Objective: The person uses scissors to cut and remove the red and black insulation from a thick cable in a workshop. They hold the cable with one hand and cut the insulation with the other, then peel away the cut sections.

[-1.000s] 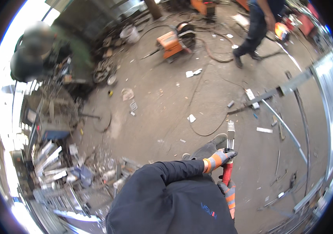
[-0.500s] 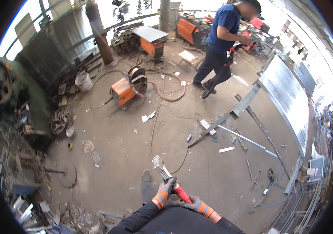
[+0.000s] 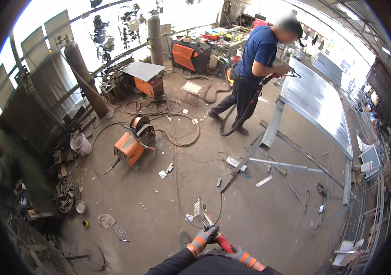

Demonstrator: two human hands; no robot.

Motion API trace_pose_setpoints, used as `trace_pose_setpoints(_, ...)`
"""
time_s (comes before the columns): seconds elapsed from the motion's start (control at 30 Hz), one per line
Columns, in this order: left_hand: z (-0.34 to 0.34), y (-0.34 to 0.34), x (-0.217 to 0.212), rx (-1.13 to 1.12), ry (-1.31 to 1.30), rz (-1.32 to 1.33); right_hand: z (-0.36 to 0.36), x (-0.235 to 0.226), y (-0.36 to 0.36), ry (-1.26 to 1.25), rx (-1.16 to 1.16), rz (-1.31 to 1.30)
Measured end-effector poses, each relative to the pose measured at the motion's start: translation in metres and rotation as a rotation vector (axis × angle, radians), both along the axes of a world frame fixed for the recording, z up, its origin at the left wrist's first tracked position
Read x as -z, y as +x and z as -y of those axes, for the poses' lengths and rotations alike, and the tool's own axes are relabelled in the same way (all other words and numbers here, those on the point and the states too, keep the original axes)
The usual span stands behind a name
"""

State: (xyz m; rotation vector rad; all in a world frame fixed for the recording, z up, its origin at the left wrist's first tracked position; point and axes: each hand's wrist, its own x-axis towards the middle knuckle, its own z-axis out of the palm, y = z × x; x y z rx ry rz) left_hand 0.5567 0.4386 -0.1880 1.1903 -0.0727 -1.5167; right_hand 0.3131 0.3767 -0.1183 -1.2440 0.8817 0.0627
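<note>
In front of my body is a long hand tool with a red body (image 3: 223, 243), its kind not clear. Silvery metal parts and a blocky end piece (image 3: 198, 211) show at its far end; I cannot tell whether they all belong to it. My left hand (image 3: 202, 239), in a grey and orange glove, is closed round the tool just ahead of the red body. At the near end, my right hand (image 3: 244, 257) wears a matching glove and is closed on the red body, its fingers partly hidden. The tool points forward, away from me, above the floor.
Ahead right, a person (image 3: 257, 59) in a blue shirt holds a hose-fed torch at a large metal sheet (image 3: 317, 103) on a steel frame. An orange wire-feeder (image 3: 129, 149) with hoses stands left of centre. Offcuts and a cable lie on the floor (image 3: 149, 233).
My view has shifted, and more of the far wall shows. The person in blue now bends over the metal sheet with the torch. Both my hands keep their hold on the tool.
</note>
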Motion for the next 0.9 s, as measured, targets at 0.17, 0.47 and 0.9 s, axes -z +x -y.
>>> trace_pose_setpoints(0.17, 0.001, 0.029, -0.008, 0.016, 0.082, -0.087, -0.019, 0.049, 0.009, -0.158, 0.023, -0.120)
trace_pose_setpoints(0.47, -0.007, 0.075, 0.009, 0.199, 0.019, 0.069, -0.036, 0.063, 0.044, -0.269, 0.048, -0.151)
trace_pose_setpoints(0.9, 0.038, 0.118, 0.136, 0.480, 0.124, 0.639, 0.095, 0.305, 0.114, -0.622, 0.263, -0.515)
